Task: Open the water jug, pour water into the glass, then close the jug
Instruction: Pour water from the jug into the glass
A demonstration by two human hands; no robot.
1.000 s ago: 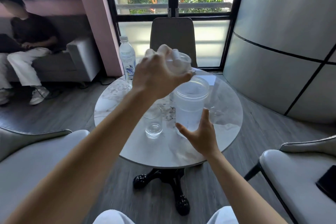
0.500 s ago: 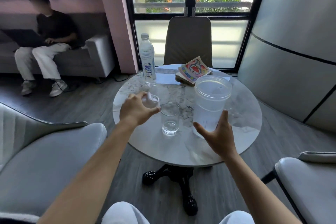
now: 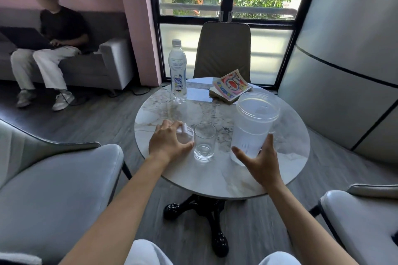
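A clear plastic water jug [image 3: 253,122] stands open and upright on the right of the round marble table [image 3: 215,174], partly filled with water. My right hand [image 3: 259,161] cups its lower front, thumb and fingers spread around the base. A clear drinking glass [image 3: 204,141] stands left of the jug, holding only a trace of water at the bottom. My left hand [image 3: 170,143] rests on the tabletop just left of the glass, closed over the jug's clear lid [image 3: 185,133], which is mostly hidden under the fingers.
A capped plastic water bottle [image 3: 177,68] stands at the table's far left, a comic book [image 3: 231,87] at the far side. Grey armchairs flank the table left and right, a chair [image 3: 223,49] stands behind it. A person sits on a sofa at far left.
My left hand carried the lid from above the jug down and leftwards to the tabletop beside the glass. My right hand stayed at the jug's base. The camera view shifted.
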